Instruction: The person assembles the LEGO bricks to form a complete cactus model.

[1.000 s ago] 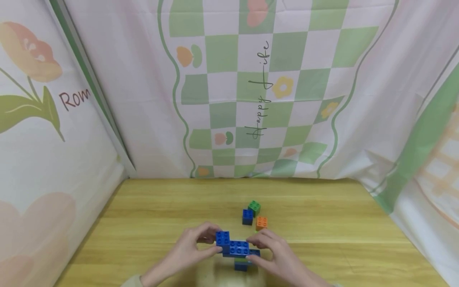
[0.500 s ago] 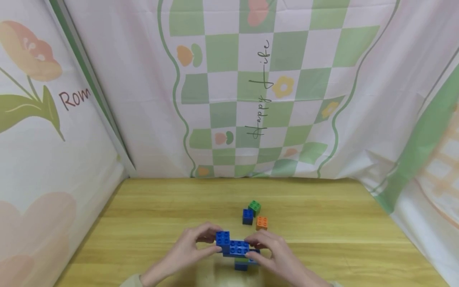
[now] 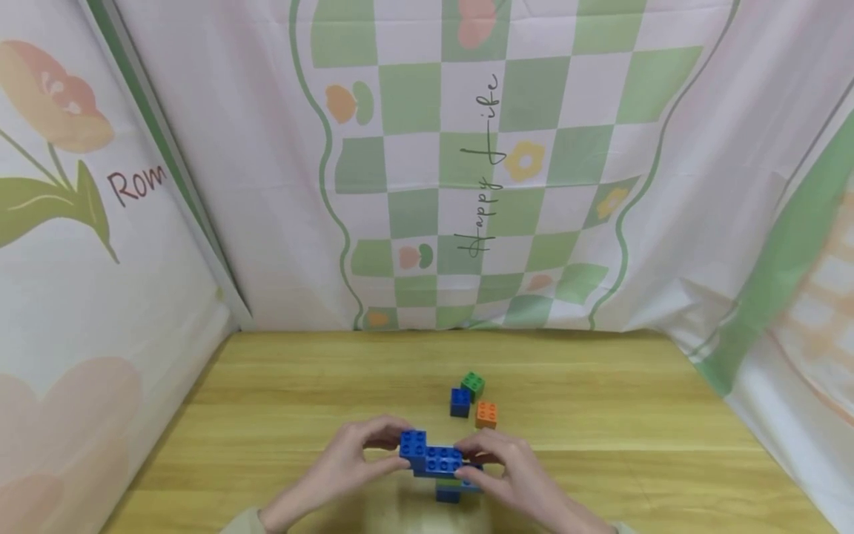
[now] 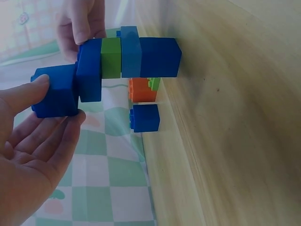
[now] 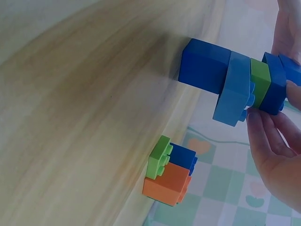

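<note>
A stepped stack of toy building bricks stands on the table in front of me. At its base is a dark blue brick (image 3: 448, 495). Above that come a light blue brick (image 5: 233, 89) jutting right, a thin lime-green brick (image 4: 111, 58) and a longer dark blue brick (image 3: 440, 461) reaching left. A square blue brick (image 3: 413, 445) sits on the left end, and my left hand (image 3: 340, 458) pinches it between thumb and fingers. With thumb and fingertips, my right hand (image 3: 510, 466) grips the right end of the longer blue brick, hiding part of the light blue one.
Behind the stack lie loose bricks: a blue one (image 3: 459, 402), a green one (image 3: 472, 384) and an orange one (image 3: 487, 414). A small lime-green brick (image 5: 160, 157) beside the orange one shows in the wrist views. A patterned curtain (image 3: 414, 163) borders the wooden table (image 3: 300, 371) at the back.
My right thumb and fingertips have shifted slightly left and up along the longer blue brick. The left hand and the stack look practically unmoved.
</note>
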Tool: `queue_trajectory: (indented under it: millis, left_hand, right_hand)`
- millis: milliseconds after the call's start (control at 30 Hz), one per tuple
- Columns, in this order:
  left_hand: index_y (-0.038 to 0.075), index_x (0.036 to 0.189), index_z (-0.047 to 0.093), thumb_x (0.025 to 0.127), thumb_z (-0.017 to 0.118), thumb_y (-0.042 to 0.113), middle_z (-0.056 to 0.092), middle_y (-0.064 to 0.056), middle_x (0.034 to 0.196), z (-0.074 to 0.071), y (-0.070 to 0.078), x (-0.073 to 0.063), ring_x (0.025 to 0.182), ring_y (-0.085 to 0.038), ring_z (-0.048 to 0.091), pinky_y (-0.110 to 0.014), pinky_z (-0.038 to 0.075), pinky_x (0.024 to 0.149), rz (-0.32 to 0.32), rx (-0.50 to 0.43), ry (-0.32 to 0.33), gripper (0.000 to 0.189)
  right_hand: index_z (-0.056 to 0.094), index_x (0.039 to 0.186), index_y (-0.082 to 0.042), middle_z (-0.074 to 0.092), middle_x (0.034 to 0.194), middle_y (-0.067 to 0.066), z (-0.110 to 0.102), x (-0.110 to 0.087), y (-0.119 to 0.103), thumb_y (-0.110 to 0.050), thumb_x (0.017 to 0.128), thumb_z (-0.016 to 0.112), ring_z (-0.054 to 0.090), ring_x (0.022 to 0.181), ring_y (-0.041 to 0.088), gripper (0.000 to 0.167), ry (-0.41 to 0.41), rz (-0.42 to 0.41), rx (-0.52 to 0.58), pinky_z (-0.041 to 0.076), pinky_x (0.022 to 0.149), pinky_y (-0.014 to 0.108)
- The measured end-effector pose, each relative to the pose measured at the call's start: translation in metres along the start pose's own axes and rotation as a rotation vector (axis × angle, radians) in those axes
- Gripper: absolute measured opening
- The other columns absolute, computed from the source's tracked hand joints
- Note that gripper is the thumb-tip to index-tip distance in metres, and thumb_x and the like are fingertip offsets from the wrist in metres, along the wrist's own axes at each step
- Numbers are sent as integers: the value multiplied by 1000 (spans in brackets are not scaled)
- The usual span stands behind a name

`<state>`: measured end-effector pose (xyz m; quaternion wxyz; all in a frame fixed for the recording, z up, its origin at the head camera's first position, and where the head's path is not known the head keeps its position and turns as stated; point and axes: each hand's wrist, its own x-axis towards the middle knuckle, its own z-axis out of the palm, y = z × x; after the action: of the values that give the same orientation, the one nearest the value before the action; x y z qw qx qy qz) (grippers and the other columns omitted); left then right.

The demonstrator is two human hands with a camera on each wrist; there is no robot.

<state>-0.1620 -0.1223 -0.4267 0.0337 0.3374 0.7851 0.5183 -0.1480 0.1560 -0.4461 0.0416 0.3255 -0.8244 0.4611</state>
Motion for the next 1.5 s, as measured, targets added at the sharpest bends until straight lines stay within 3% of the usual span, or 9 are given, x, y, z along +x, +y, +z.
queue_trajectory:
  millis: [300,500,767,933,1067,1233,1500]
  left_hand:
    - [6,120,64,88,74,21,74,-14,112,0,-2,-1,96,-12,73,-32,61,87,-25,-14,3,37]
    - [8,121,65,88,74,24,75,-10,111,3,-2,2,94,-7,72,-28,61,86,-16,42,-6,37]
    - [8,118,66,88,75,21,75,-8,108,3,-1,3,91,-7,72,-26,61,83,24,115,0,33]
    - [8,116,66,87,76,17,75,-9,106,1,0,3,91,-10,72,-31,63,82,24,102,6,32]
    - [8,115,65,85,77,14,75,-10,105,1,0,4,90,-12,73,-29,63,80,29,89,3,33]
    - [9,114,65,83,78,12,76,-6,101,2,-1,5,90,-6,69,-23,61,75,43,113,8,34]
    - [11,112,67,83,79,15,77,-6,101,1,-2,5,90,-3,68,-25,61,75,15,112,14,32]
  right_hand:
    - [70,109,-9,73,101,8,-1,0,1,-25,92,71,72,90,9,24,2,6,19,61,76,21]
    - [70,107,-7,73,100,9,0,0,1,-22,91,71,72,89,9,22,13,-41,24,62,75,23]
    - [69,107,-6,73,101,10,0,1,1,-22,91,71,72,90,10,23,-8,-43,41,62,76,23]
    - [69,107,-6,73,101,10,0,1,1,-22,91,71,71,90,9,23,-8,-46,25,62,75,22]
    - [69,107,-6,73,101,10,-1,1,1,-24,91,71,71,90,9,24,-16,-32,25,62,76,21]
    - [69,108,-6,73,101,10,-1,0,1,-24,92,70,72,90,10,24,-20,-33,26,62,75,21]
    - [69,108,-6,73,101,10,-2,0,1,-24,91,71,72,91,11,24,-13,-25,37,62,76,21]
